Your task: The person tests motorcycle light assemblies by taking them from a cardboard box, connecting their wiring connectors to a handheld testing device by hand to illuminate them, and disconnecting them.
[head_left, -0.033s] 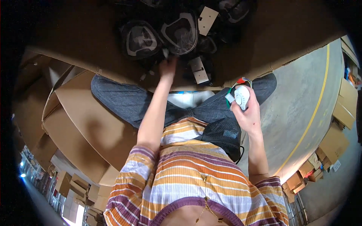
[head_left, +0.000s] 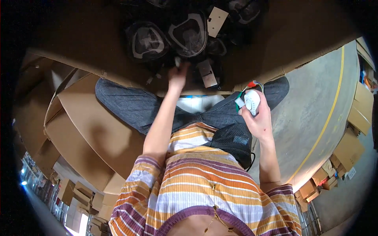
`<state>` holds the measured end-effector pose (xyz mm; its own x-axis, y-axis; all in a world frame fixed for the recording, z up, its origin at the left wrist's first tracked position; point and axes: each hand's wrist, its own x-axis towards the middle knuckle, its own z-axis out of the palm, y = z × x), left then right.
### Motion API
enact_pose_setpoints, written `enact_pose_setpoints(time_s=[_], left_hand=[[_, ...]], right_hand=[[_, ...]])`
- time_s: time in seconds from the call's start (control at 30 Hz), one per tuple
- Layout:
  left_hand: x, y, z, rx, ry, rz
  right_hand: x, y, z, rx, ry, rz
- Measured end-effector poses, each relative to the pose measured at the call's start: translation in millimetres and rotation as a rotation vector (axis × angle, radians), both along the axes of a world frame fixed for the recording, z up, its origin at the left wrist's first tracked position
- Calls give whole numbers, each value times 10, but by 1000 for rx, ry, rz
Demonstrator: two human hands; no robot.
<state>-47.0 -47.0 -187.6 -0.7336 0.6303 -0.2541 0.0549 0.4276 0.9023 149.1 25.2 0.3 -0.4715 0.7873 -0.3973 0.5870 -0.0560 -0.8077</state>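
Observation:
My right hand [head_left: 262,120] is closed around a white rounded plastic device [head_left: 252,101] with ridged edges. Coloured wires, a red connector [head_left: 251,84] and a white plug [head_left: 239,103] stick out beside it, above my right thigh. My left hand [head_left: 178,76] reaches into the shadow of a large cardboard box [head_left: 84,55]. Its fingers are pinched on a small white piece [head_left: 177,61], too dim to name. Just beyond are clear-wrapped parts with grey rims [head_left: 147,43]. Next to that hand lies a pale card or plate [head_left: 207,73], and another plate [head_left: 217,22] sits farther back.
Folded cardboard flaps [head_left: 84,129] stand at my left. A black mesh bag [head_left: 232,141] rests at my waist. On the right, a grey floor [head_left: 301,106] carries a yellow line [head_left: 330,114], with cardboard boxes [head_left: 348,147] along its far side.
My left hand has drawn slightly toward me and to the right, and the small white piece has shifted with it. The right hand and its white device stay almost where they were.

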Motion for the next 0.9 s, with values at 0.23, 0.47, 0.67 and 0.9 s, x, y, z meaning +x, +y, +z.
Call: enact_pose_setpoints(time_s=[0.23, 0.47, 0.67, 0.9], left_hand=[[112, -77, 868, 277, 310, -415], [286, -236, 1326, 282, 134, -652], [336, -164, 1508, 190, 235, -810], [408, -59, 1552, 315, 313, -775]], right_hand=[[-66, -21, 85, -110, 8, 156], [-9, 14, 193, -294, 156, 103], [-6, 46, 375, -467, 342, 49], [-29, 9, 370, -485, 415, -59]])
